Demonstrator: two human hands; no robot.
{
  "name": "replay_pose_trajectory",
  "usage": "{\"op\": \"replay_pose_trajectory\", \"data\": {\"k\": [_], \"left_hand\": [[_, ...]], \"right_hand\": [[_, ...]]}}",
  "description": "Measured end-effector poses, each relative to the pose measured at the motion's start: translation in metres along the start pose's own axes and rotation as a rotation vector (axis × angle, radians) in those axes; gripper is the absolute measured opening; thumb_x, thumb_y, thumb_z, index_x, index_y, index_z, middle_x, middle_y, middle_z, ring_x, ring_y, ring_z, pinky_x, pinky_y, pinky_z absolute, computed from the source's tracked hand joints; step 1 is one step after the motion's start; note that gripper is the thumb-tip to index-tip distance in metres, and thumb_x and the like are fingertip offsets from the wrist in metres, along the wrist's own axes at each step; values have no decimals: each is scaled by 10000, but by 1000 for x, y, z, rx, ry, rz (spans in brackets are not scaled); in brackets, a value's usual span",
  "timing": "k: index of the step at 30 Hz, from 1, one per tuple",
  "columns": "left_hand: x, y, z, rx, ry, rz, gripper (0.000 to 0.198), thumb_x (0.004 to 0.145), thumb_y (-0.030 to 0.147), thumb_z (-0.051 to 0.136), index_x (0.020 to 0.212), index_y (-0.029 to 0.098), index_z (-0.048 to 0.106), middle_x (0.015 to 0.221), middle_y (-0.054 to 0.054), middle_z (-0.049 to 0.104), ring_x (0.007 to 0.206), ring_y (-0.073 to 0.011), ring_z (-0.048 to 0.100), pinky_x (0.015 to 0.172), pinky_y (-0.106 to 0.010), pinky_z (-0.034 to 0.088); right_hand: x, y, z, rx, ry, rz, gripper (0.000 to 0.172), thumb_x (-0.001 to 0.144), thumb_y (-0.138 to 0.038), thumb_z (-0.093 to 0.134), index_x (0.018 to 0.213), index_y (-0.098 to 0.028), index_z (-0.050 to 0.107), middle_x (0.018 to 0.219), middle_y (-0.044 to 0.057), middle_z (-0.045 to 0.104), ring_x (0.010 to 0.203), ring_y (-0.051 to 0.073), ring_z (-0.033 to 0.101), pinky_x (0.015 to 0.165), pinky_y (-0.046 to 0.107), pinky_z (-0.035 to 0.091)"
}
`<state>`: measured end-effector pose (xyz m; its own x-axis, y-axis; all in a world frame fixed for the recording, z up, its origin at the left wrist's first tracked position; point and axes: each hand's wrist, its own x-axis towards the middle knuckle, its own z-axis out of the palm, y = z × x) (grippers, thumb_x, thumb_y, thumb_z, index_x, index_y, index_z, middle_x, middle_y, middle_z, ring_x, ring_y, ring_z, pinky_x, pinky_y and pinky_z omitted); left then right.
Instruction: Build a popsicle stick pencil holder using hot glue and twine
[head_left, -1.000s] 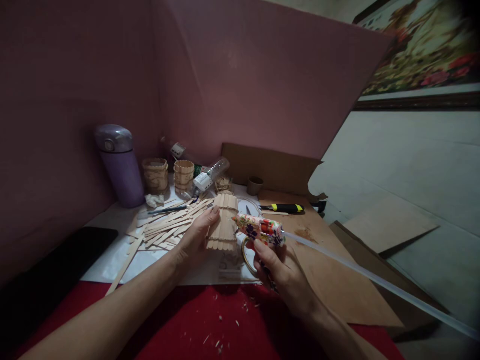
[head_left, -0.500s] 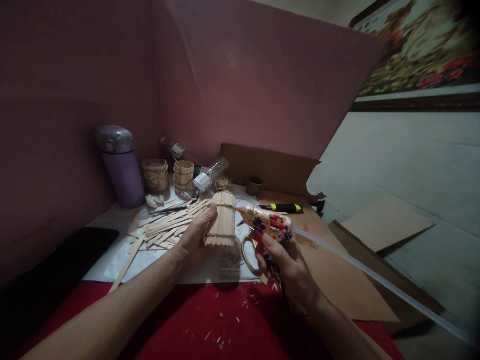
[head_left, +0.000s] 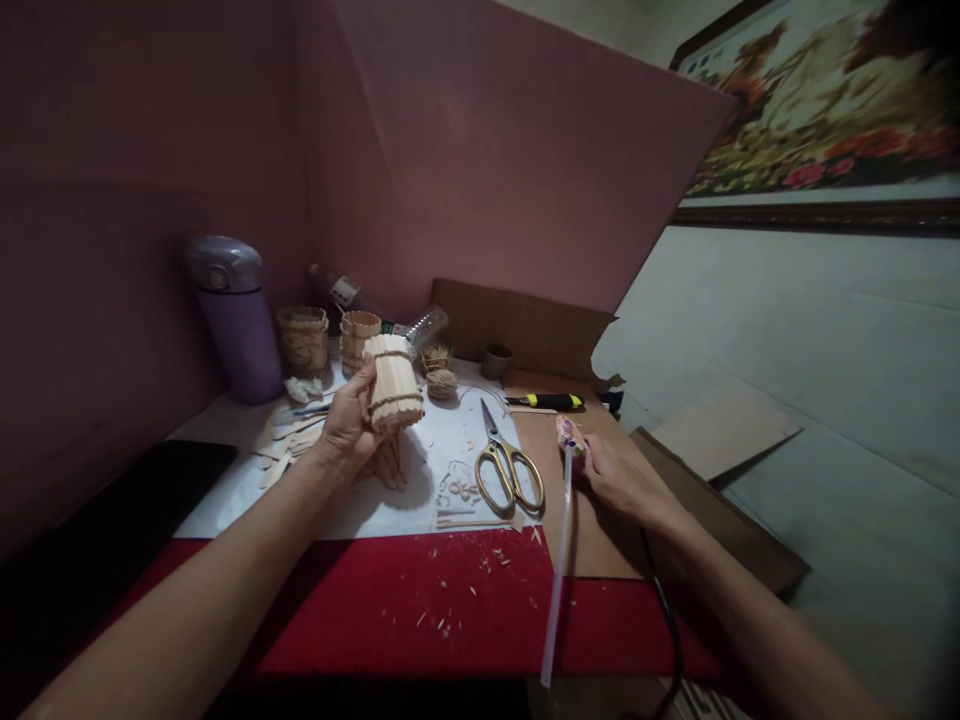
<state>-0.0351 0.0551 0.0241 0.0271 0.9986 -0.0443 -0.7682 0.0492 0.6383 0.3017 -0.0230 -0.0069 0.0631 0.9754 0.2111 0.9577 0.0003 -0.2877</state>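
Note:
My left hand (head_left: 349, 420) is closed around a cup made of craft sticks (head_left: 395, 382), tilted and bound with twine near both ends. It is held up over the loose craft sticks (head_left: 296, 440). Off to the right, my right hand (head_left: 604, 475) grips a flower-patterned glue gun (head_left: 570, 437) above the brown board. A long clear glue stick (head_left: 556, 580) sticks out of its back end toward me. Gold-handled scissors (head_left: 508, 475) lie between the two hands on the white sheet. A ball of twine (head_left: 441, 382) sits just behind the cup.
At the back left stand a purple tumbler (head_left: 238, 330) and two stick-covered cups (head_left: 304, 340). Plastic bottles (head_left: 426, 328) lie behind. A utility knife (head_left: 551, 402) rests on the brown board (head_left: 600, 540). A black cord (head_left: 664, 600) hangs below my right hand. Scraps dot the red cloth (head_left: 360, 600).
My left hand has lifted the stick cup up and left, turning it. My right hand has drawn the glue gun away to the right and swung it round, uncovering the scissors.

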Motion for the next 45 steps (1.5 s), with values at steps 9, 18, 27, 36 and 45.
{"op": "replay_pose_trajectory", "data": {"k": [9, 18, 27, 36, 45], "left_hand": [[-2, 6, 3, -15, 21, 28, 354, 955, 272, 467, 1228, 100, 610, 801, -90, 729, 648, -212, 698, 589, -356, 614], [2, 1, -2, -15, 6, 8, 331, 931, 233, 494, 1205, 95, 619, 739, -69, 726, 579, -209, 683, 545, -357, 606], [0, 2, 2, -77, 7, -27, 311, 950, 276, 487, 1152, 102, 647, 744, -66, 731, 545, -169, 664, 603, -307, 599], [-3, -2, 2, 6, -8, -54, 325, 935, 264, 503, 1173, 77, 620, 716, -71, 716, 574, -185, 670, 536, -290, 577], [-15, -20, 4, 143, -87, -246, 315, 911, 313, 548, 1106, 83, 642, 653, -76, 683, 490, -192, 636, 462, -305, 557]], "right_hand": [[3, -63, -16, -235, 15, -175, 140, 859, -173, 542, 883, -169, 679, 972, 158, 665, 870, 253, 573, 736, 327, 386], [68, -176, 40, -21, -258, -226, 131, 806, -219, 655, 840, -202, 780, 905, 74, 772, 860, 202, 677, 660, 260, 410], [80, -197, 63, 78, -333, -100, 82, 624, -106, 770, 688, -127, 725, 817, 133, 754, 790, 232, 679, 626, 268, 436], [81, -170, 35, 685, -347, 53, 149, 693, -163, 691, 565, -156, 615, 566, 23, 637, 519, 102, 528, 472, 211, 389], [52, -151, -12, 1107, -353, 94, 222, 532, -299, 758, 599, -151, 606, 608, -4, 561, 557, 87, 452, 502, 221, 314]]}}
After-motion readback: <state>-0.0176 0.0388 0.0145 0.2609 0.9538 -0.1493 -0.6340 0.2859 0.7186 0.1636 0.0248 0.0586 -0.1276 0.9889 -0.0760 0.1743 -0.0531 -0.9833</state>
